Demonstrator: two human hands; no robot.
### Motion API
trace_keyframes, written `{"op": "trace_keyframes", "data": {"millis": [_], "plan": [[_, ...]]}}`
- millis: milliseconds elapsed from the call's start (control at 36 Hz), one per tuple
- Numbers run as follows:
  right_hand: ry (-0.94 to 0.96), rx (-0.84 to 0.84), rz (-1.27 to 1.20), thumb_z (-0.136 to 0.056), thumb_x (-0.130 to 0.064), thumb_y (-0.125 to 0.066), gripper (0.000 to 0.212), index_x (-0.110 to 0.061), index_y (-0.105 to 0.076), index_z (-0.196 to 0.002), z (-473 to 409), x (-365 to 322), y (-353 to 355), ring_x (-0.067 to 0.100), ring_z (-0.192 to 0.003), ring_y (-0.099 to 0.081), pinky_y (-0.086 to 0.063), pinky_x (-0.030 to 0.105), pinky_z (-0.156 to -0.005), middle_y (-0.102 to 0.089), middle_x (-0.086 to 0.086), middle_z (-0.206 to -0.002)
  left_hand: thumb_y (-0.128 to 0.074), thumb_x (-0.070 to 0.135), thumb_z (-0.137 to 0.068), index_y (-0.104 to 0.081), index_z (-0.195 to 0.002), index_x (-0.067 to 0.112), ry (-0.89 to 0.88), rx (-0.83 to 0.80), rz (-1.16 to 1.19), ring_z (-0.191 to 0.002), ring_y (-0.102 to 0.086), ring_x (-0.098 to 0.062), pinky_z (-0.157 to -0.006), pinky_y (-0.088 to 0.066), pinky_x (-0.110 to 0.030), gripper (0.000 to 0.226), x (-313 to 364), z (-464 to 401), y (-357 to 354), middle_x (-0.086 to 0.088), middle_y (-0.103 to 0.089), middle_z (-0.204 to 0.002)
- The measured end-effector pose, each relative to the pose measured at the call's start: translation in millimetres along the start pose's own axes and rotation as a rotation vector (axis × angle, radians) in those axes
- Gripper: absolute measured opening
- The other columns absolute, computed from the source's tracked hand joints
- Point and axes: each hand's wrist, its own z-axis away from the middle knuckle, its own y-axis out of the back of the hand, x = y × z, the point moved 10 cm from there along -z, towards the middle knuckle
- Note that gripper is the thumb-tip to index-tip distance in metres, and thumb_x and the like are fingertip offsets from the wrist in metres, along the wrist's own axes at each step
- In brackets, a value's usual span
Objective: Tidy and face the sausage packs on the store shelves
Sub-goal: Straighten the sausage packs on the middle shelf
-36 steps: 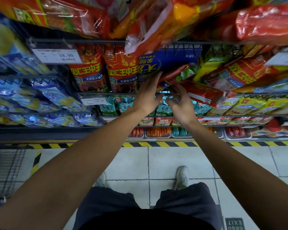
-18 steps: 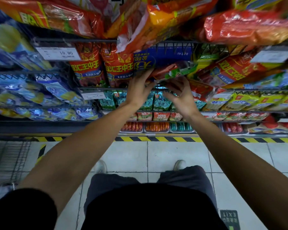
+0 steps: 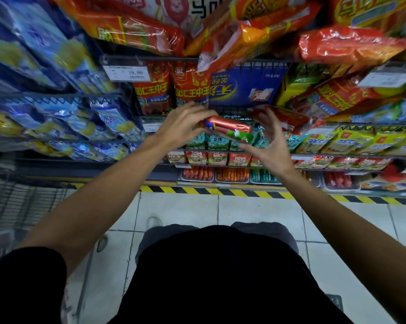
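A red and green sausage pack [image 3: 230, 130] lies crosswise between my two hands in front of the middle shelf. My left hand [image 3: 182, 123] grips its left end with curled fingers. My right hand [image 3: 268, 139] cups its right end from below, thumb under the green part and fingers spread upward. Behind the pack stands a blue box [image 3: 245, 86] in a wire basket. Red sausage packs [image 3: 174, 87] hang upright to its left. A tilted red pack [image 3: 284, 116] lies just behind my right hand's fingers.
Blue and yellow packs [image 3: 64, 113] fill the left shelves. Large red and orange packs [image 3: 244, 22] overhang from the top shelf. Yellow packs [image 3: 351, 141] and small green packs [image 3: 213, 142] sit lower. A price tag [image 3: 127, 72] clips to the rail. A wire cart [image 3: 17, 202] stands at left.
Both hands have drawn back from the shelf toward me, bringing the red and green pack out with them. The view has tilted, showing more of my body.
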Motion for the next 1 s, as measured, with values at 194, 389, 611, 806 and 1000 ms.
{"op": "trace_keyframes", "data": {"millis": [194, 389, 611, 806, 1000], "plan": [[0.221, -0.323, 0.575, -0.078, -0.052, -0.084, 0.084, -0.020, -0.050, -0.148, -8, -38, -54, 0.017, -0.111, -0.066, -0.055, 0.031, -0.092, -0.066, 0.003, -0.134, -0.077, 0.023, -0.091, -0.061, -0.141, 0.025, -0.052, -0.233, -0.132, -0.122, -0.060, -0.031, -0.091, -0.050, -0.046, 0.051, 15, -11, -8, -0.004, -0.068, -0.131], [0.139, -0.352, 0.878, -0.080, -0.049, -0.082, 0.061, -0.021, -0.063, -0.131, -30, -29, -76, 0.027, -0.097, -0.069, -0.056, 0.039, -0.086, -0.074, 0.007, -0.113, -0.081, 0.024, -0.086, -0.066, -0.134, 0.030, -0.078, -0.347, -0.125, -0.116, -0.063, -0.026, -0.088, -0.047, -0.043, 0.050, 28, -20, -20, 0.002, -0.071, -0.123], [-0.030, -0.310, 0.401, -0.083, -0.031, -0.085, 0.054, -0.013, -0.067, -0.131, -35, -4, -58, 0.017, -0.096, -0.069, -0.057, 0.033, -0.085, -0.074, 0.005, -0.113, -0.082, 0.024, -0.087, -0.051, -0.151, 0.014, 0.064, 0.262, 0.210, -0.146, -0.034, -0.021, -0.124, -0.025, -0.036, 0.071, -14, 26, 39, -0.005, -0.046, -0.156], [-0.134, -0.261, 0.038, -0.082, -0.029, -0.086, 0.033, -0.025, -0.071, -0.111, -26, 4, -53, 0.022, -0.089, -0.075, -0.063, 0.042, -0.085, -0.079, -0.011, -0.095, -0.083, 0.017, -0.088, -0.020, -0.163, 0.023, 0.725, 0.125, 0.958, -0.121, -0.059, -0.012, -0.095, -0.052, -0.020, 0.098, -66, 76, -38, 0.001, -0.043, -0.151], [-0.180, -0.317, -0.102, -0.080, -0.031, -0.086, 0.036, -0.034, -0.069, -0.112, -19, -4, -65, 0.005, -0.103, -0.073, -0.058, 0.017, -0.081, -0.077, -0.014, -0.108, -0.084, 0.017, -0.085, -0.054, -0.140, 0.023, 0.763, -0.074, 1.313, -0.125, -0.065, -0.022, -0.102, -0.057, -0.037, 0.063, -38, 59, -83, -0.003, -0.067, -0.133]]}}
